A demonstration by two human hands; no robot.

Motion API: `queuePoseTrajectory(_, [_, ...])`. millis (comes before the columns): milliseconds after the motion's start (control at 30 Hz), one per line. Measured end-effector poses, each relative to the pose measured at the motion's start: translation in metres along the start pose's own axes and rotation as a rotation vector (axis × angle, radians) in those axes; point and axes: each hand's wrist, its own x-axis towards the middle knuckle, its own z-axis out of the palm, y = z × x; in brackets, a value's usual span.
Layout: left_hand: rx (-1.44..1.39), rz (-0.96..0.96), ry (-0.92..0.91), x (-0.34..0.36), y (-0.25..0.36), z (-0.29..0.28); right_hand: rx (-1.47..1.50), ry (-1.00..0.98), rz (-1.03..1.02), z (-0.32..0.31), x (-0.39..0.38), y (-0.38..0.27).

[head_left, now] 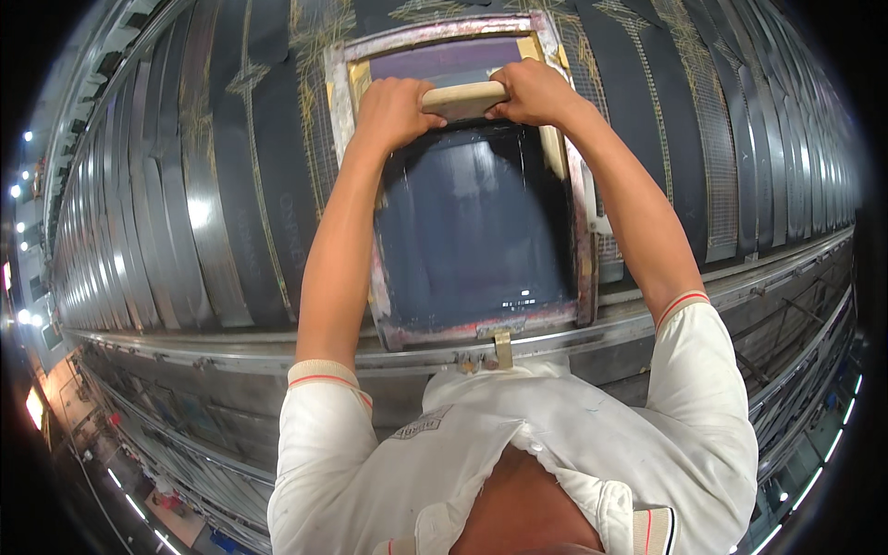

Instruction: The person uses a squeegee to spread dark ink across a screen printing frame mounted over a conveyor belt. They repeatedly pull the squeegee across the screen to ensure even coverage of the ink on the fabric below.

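Left hand (396,111) and right hand (536,95) each clamp 1 end of the pale, round-edged wooden bar (465,98). Bar spans the far part of the dark-blue rectangular screen (472,222), inside the paint-stained pinkish-white frame (444,30), over dark grey panels (268,185).

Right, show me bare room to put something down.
Free: dark panels left of the left forearm, and others right of the right forearm. A hand might pass between the forearms, above the dark screen. Crowded: far end of the frame, where left hand and right hand grip the pale handle; its near edge, by the metal bracket and shirt.
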Motion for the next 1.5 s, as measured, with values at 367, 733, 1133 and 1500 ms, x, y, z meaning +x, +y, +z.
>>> queuePoseTrajectory(367, [-0.107,0.09,0.098,-0.245,0.096,0.058,0.017,0.021,-0.091,0.081,-0.224,-0.102])
queuePoseTrajectory(733, [0.024,0.12,0.13,-0.086,0.03,0.0,-0.043,0.042,-0.071,0.017,-0.069,-0.035])
queuePoseTrajectory(1133, [0.039,0.002,0.016,0.012,-0.008,-0.015,0.045,0.006,-0.067,-0.011,0.025,0.011])
queuePoseTrajectory(1500, [-0.084,0.126,0.139,-0.212,0.081,0.038,-0.012,0.029,-0.108,0.061,-0.19,-0.091])
